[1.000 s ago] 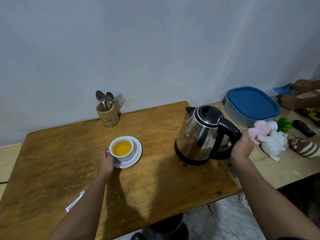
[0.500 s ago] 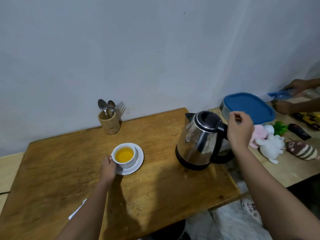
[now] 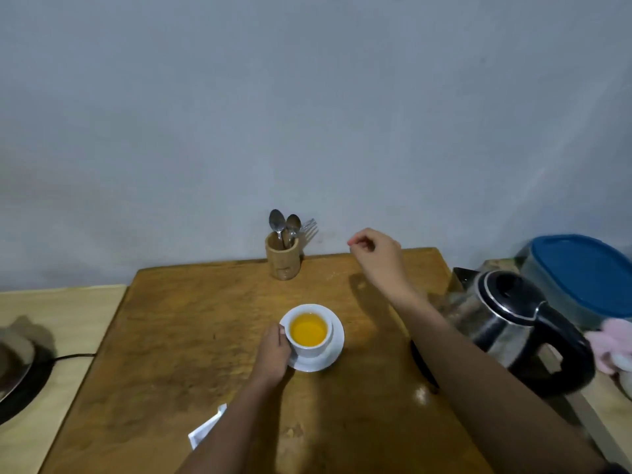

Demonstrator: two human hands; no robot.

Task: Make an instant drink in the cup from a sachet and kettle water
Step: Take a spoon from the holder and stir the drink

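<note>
The big wooden table point(image 3: 191, 336) fills most of the view, with a plain grey wall behind it. At its right edge stands the shiny kettle point(image 3: 513, 323) with its black lid shut, and behind the kettle sits a tub with a blue lid point(image 3: 581, 268).

A moment ago the right hand was on the kettle's handle. Now it has let go, and the kettle stands by itself. The right hand point(image 3: 376, 254) is up in the air over the back of the table, moving toward the wooden holder point(image 3: 283, 260) with the spoons point(image 3: 285, 225) in it. Its fingers are curled in, with thumb and first finger close together, but they pinch nothing. It does not touch the holder yet.

The left hand point(image 3: 273, 350) has stayed where it was. Its fingers wrap round the side of the white cup point(image 3: 309, 348) and keep it steady. The cup sits on its white saucer point(image 3: 333, 357), near the middle of the table, and it is full of yellow-orange drink.

So the pouring looks done. I think the next job is to take a spoon and stir.

A white bit of paper point(image 3: 205, 429), maybe the sachet, peeks out from under the left arm. I cannot tell for sure.
</note>
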